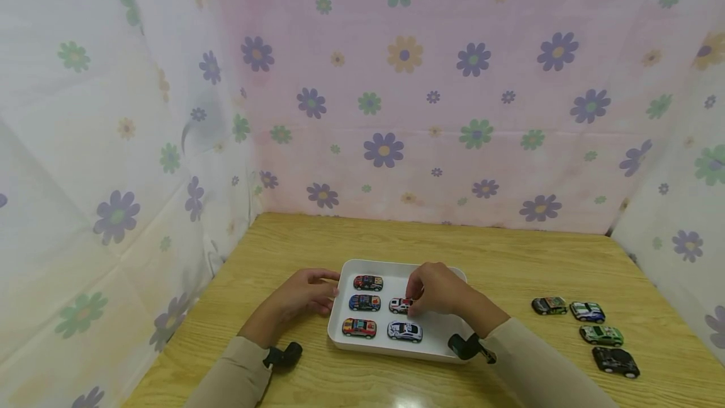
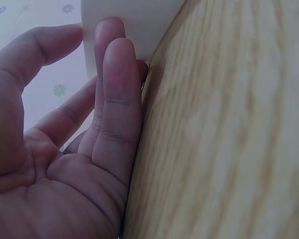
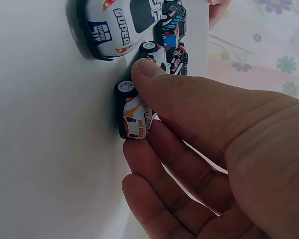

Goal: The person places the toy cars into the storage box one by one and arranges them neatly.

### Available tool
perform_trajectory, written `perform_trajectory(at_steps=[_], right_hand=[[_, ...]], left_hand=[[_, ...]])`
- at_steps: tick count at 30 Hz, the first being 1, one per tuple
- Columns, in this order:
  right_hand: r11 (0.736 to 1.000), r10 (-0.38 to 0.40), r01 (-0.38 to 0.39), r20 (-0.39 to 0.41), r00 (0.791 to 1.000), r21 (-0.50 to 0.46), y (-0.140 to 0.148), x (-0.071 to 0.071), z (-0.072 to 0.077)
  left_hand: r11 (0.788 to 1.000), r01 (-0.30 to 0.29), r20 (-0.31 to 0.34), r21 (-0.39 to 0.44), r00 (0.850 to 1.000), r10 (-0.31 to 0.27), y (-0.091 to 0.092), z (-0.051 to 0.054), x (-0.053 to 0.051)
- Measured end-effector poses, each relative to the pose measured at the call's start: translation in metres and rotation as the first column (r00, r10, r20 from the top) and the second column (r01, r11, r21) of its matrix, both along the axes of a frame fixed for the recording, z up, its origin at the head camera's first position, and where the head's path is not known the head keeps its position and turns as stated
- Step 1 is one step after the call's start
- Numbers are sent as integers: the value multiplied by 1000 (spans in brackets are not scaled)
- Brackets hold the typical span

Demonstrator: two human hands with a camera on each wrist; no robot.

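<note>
In the head view a white tray (image 1: pixel 430 345) holds several toy cars. My right hand (image 1: pixel 444 291) pinches a small white and red car (image 1: pixel 399 305) inside it, in the second column. In the right wrist view, the thumb and fingers of my right hand (image 3: pixel 199 134) are around the orange-marked white car (image 3: pixel 135 117); a white "SUPER" car (image 3: pixel 120 25) is beside it. My left hand (image 1: pixel 303 298) is at the tray's left edge, and in the left wrist view my left hand (image 2: pixel 65 149) has its fingertips against the tray's wall (image 2: pixel 139 25), fingers extended.
Right of the tray on the wooden table (image 1: pixel 498 370) lie a dark multicoloured car (image 1: pixel 549 306), a blue and white car (image 1: pixel 588 311), a green car (image 1: pixel 601 335) and a black car (image 1: pixel 615 361). Flowered cloth (image 1: pixel 430 112) hangs behind and at both sides.
</note>
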State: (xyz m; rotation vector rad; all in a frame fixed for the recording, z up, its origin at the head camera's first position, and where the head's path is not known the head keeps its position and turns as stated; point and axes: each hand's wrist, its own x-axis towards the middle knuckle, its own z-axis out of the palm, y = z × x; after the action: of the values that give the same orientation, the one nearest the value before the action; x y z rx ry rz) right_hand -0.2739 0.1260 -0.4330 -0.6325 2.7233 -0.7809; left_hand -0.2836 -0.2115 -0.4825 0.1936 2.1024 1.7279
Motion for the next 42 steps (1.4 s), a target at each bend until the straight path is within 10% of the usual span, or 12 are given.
perform_trajectory(at_steps=[42], right_hand=[[997,-37,32,-64,997,-67,1,18,26]], left_hand=[[1000,-2,6,-5,1000,2,1,1,1]])
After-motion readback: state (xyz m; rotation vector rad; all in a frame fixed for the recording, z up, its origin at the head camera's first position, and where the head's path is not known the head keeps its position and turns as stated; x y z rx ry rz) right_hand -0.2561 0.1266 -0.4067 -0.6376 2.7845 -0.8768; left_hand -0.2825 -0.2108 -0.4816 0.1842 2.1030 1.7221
